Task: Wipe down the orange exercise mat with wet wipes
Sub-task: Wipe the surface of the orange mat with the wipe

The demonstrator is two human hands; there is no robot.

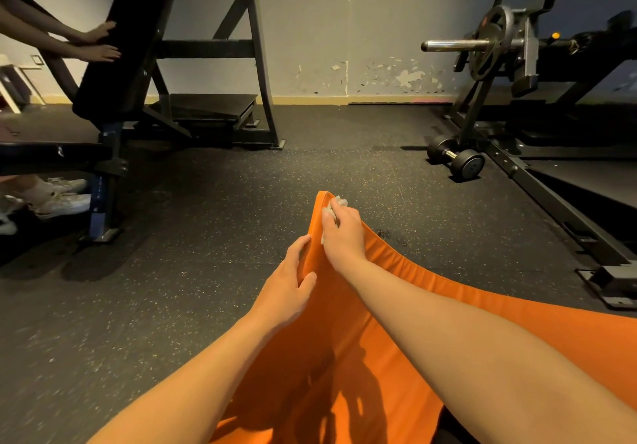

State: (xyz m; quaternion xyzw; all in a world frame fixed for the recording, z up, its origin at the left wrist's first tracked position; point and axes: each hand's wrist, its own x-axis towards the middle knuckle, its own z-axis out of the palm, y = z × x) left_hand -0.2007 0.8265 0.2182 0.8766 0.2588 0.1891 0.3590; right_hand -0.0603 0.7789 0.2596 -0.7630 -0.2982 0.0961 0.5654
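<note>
The orange exercise mat (344,340) lies on the dark gym floor in front of me, with its far left edge lifted up into a ridge. My left hand (287,288) grips that raised edge, thumb on the near side and fingers behind it. My right hand (343,233) holds a crumpled white wet wipe (332,210) and presses it on the mat's upper edge near the far corner. Most of the wipe is hidden under my fingers.
A black weight bench (113,64) stands at the left, where another person's hands (98,42) rest on its backrest and their sneakers (58,199) show below. At the right are a dumbbell (456,159) and a plate-loaded machine (510,50). Speckled rubber floor (206,202) surrounds the mat.
</note>
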